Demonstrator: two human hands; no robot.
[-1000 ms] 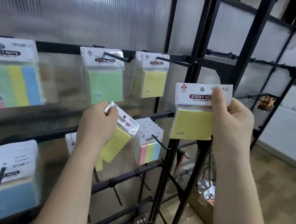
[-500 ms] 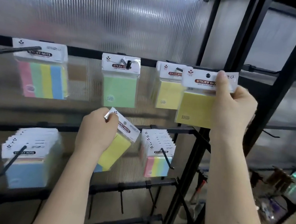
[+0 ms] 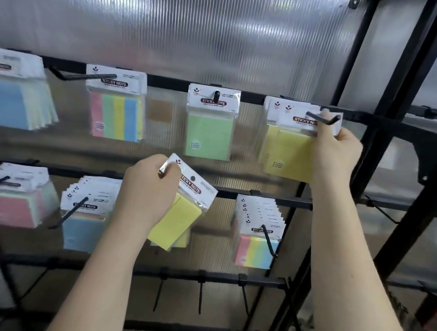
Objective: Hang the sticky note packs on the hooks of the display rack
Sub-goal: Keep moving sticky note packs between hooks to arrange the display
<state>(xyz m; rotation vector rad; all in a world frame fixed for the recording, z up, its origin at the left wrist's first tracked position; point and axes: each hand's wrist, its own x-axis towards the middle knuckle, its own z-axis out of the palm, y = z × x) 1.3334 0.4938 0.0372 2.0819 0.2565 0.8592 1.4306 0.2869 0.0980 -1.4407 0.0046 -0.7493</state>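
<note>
The right hand (image 3: pixel 334 150) is gripping a yellow sticky note pack (image 3: pixel 292 153) on a black wire hook (image 3: pixel 322 118); the left hand (image 3: pixel 150 192) is clutching another tilted yellow pack (image 3: pixel 181 216) below.

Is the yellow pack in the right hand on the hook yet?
On. The hook passes through the pack's header, its tip showing in front; the right hand grips it.

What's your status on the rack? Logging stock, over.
Right hand holds yellow pack, header threaded on top-row hook. Left hand grips spare yellow pack, unhung. Nothing blocking.
</note>
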